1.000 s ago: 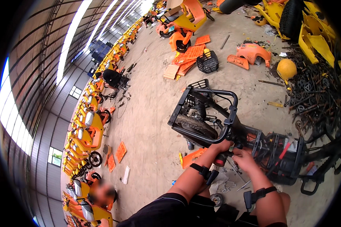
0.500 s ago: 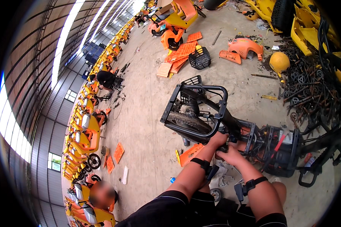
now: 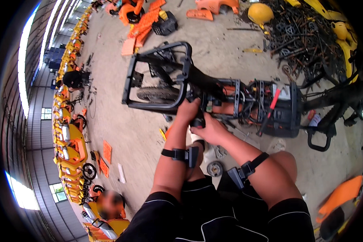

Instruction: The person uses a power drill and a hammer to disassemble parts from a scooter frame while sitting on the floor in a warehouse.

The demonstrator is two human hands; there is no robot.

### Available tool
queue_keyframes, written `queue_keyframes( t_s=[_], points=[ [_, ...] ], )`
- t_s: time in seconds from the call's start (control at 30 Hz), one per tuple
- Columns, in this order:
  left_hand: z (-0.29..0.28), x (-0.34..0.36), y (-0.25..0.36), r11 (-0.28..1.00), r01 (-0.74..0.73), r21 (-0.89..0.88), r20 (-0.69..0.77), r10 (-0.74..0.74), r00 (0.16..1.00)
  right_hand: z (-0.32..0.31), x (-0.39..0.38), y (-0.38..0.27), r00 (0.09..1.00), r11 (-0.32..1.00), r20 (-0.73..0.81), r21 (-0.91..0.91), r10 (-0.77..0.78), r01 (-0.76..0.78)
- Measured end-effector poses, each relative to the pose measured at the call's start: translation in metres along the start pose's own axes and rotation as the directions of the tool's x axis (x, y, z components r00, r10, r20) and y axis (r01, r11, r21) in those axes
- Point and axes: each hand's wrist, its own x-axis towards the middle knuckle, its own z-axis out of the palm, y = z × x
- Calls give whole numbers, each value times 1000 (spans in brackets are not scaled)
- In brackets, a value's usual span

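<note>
My left hand [image 3: 188, 109] is closed on a black power tool [image 3: 197, 123] with a red part, just below where the front rack [image 3: 185, 80] meets a stripped black scooter frame [image 3: 238, 101]. My right hand [image 3: 205, 130] wraps the same tool from the right, lower down. The tool's far end is hidden by my fingers and the frame. A wheel [image 3: 157, 94] lies under the rack. A red-handled tool [image 3: 275, 99] rests across the frame's right part. A small metal disc [image 3: 214, 168] lies on the floor by my legs.
Yellow scooters [image 3: 68, 147] line the left, where a person in black [image 3: 72, 78] works. Orange panels [image 3: 143, 24], a black basket [image 3: 164, 25] and a yellow helmet [image 3: 260, 14] lie beyond the frame. Black metal parts [image 3: 294, 48] are heaped at right; an orange panel [image 3: 341, 195] lies lower right.
My view has tilted down and swung, so the frame and floor items appear higher and further left. Both my hands stay on the tool by the rack.
</note>
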Motion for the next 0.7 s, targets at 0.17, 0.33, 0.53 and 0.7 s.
queue_keyframes(
  t_s=[0.17,0.33,0.53,0.7],
  points=[
    [-10,-7,-13,999,-33,-36,8,33,999,18,-8,8,999,994,7,-97,-41,42],
    [-11,-11,-24,985,-155,78,62,150,987,20,-16,12,997,990,77,-140,28,-17],
    [-9,-2,-30,967,-238,91,29,236,971,16,-30,26,982,978,145,-188,118,-89],
    [-9,-5,-24,964,-230,133,72,222,972,6,-43,34,977,971,147,-206,156,-124]
  ],
)
